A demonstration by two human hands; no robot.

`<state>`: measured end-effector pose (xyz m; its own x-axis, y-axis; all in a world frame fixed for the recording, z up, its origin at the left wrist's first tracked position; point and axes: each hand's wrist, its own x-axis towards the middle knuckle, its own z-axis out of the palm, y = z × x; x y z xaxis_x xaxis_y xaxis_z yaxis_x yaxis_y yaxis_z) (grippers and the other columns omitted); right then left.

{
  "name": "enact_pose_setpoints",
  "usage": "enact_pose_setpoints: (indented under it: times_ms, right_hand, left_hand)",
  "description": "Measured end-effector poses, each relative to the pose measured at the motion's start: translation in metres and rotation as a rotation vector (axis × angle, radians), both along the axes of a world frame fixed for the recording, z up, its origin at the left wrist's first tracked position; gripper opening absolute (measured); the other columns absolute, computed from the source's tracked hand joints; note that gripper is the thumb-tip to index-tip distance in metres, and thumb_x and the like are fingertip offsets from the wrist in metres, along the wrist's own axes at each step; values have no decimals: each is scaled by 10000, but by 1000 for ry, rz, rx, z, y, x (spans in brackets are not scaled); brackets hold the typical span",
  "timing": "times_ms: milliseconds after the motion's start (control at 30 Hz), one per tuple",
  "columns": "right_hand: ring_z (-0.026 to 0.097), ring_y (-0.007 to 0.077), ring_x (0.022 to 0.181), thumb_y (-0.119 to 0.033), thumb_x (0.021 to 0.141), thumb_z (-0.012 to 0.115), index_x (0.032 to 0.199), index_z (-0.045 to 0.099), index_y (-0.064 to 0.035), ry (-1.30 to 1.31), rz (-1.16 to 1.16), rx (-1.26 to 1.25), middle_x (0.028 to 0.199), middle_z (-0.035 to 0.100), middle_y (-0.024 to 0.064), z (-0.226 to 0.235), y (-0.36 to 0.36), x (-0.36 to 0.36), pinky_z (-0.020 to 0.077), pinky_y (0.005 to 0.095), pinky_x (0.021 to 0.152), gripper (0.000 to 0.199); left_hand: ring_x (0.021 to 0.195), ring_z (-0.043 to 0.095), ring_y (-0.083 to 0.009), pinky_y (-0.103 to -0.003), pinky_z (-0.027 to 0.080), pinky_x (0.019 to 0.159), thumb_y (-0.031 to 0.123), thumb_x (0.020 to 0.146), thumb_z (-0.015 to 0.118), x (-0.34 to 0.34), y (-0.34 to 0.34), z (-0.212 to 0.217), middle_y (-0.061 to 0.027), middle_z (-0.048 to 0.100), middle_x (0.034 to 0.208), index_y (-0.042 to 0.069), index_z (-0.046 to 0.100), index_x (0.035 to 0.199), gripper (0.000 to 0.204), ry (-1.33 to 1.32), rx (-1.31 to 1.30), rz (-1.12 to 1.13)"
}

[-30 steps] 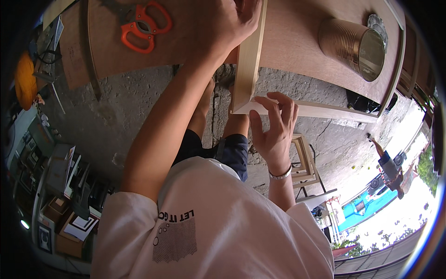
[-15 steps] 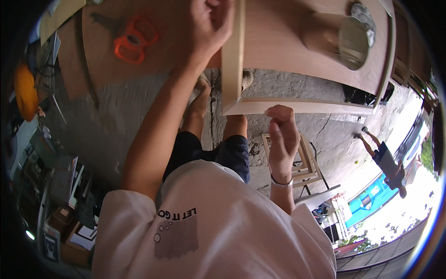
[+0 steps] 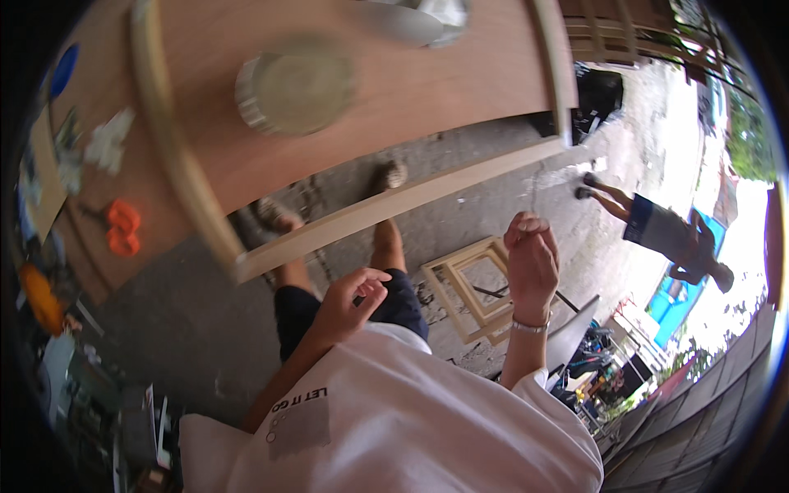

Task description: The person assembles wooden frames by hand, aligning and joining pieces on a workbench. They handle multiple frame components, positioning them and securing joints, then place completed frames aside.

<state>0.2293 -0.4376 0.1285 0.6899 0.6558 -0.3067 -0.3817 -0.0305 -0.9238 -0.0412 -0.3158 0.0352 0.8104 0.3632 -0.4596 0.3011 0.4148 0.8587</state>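
now the left hand [image 3: 349, 304], fingers apart, has quit the frame [image 3: 411, 197]; grip of right hand [image 3: 532, 259] unclear.

Rough grey concrete flr [image 3: 189, 329], w/ cracks, under a brn wood-top table [image 3: 427, 90]. Rt side open to v. bright daylight, mostly blown out; green foliage [image 3: 752, 135] & blue panel [image 3: 664, 320] out there. Grey slatted panel [image 3: 690, 411] lower rt. Lower L dimmer, w/ misc. clutter [image 3: 136, 419], hard to ID.
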Motion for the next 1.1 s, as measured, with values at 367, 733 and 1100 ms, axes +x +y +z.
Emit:
enact_pose_setpoints:
  times_ms: [367,733,1100]
  right_hand:
    - [562,247,839,1,816,655,989,700,-46,-1269,802,-510,918,545,96,-15,-10,294,472,360,762,185]
    - [582,246,895,-34,776,663,976,718,-108,-1358,1156,-394,935,537,82,-53,8,335,494,398,798,220]
    - [570,250,850,0,727,682,1011,749,-116,-1420,1184,-326,952,558,94,-58,5,338,490,398,770,314]
  left_hand:
    - [927,660,-168,-299,478,822,578,993,520,219,-77,-66,-122,685,1106,-4,577,1302,661,-156,-375,602]
    - [915,584,-210,-376,428,863,566,992,503,224,-76,-80,-99,664,996,43,628,1107,550,-67,-105,668]
    - [986,572,-217,-389,417,884,572,986,493,216,-83,-92,-92,654,1088,59,629,1191,569,-85,-90,716]
